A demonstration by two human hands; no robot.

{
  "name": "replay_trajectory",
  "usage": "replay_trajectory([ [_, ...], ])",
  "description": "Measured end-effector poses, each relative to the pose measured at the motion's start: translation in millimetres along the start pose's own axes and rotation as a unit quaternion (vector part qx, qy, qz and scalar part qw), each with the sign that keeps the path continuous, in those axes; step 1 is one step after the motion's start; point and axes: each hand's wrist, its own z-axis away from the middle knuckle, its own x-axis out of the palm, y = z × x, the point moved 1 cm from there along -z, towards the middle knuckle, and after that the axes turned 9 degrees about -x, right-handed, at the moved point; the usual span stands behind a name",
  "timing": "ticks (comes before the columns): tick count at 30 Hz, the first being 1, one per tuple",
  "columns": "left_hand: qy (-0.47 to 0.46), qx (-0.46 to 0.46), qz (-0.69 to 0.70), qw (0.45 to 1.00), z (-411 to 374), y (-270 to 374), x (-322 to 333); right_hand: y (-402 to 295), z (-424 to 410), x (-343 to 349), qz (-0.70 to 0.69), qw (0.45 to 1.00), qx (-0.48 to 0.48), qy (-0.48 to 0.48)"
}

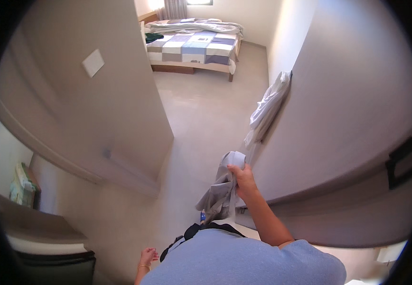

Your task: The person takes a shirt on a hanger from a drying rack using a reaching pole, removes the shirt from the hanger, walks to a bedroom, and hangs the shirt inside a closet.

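My right hand grips a bunched grey garment at its folded upper edge, and the cloth hangs down in front of me. What kind of garment it is, I cannot tell. At the lower left, my left hand hangs beside my body with its fingers loosely bent and nothing in it; a gold-coloured bangle circles that wrist. Beyond the held cloth, white and beige clothes hang from a dark hook on the right-hand wall.
Ahead, a bed with a checked cover stands beyond a pale floor. A wall bearing a white switch plate rises on my left. To the right is a black door handle. Another bed shows at far left.
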Motion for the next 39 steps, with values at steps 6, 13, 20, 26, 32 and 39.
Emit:
replay_trajectory([
  [6,0.008,0.013,-0.043,0.999,-23.4,90.9,15.3,-20.7,-69.6,4.9,-0.002,0.999,-0.036,0.031],
  [13,-0.055,-0.022,-0.061,0.996,-133.9,238.6,35.4,-29.0,-122.9,-31.7,0.044,0.984,-0.092,0.144],
  [20,-0.15,0.08,-0.194,0.966,-205.9,475.2,117.5,-56.8,-183.0,-53.0,0.083,0.966,-0.117,0.216],
  [26,-0.27,0.27,-0.463,0.8,-217.6,670.6,274.2,-110.3,-215.3,-24.2,0.112,0.95,-0.114,0.267],
  [32,-0.388,0.504,-0.533,0.558,-106.6,777.7,509.6,-126.8,-235.9,-16.7,0.117,0.938,-0.125,0.302],
  [39,-0.386,0.669,-0.449,0.449,-1.5,795.8,674.1,-147.4,-268.5,-49.4,0.122,0.94,-0.106,0.301],
])
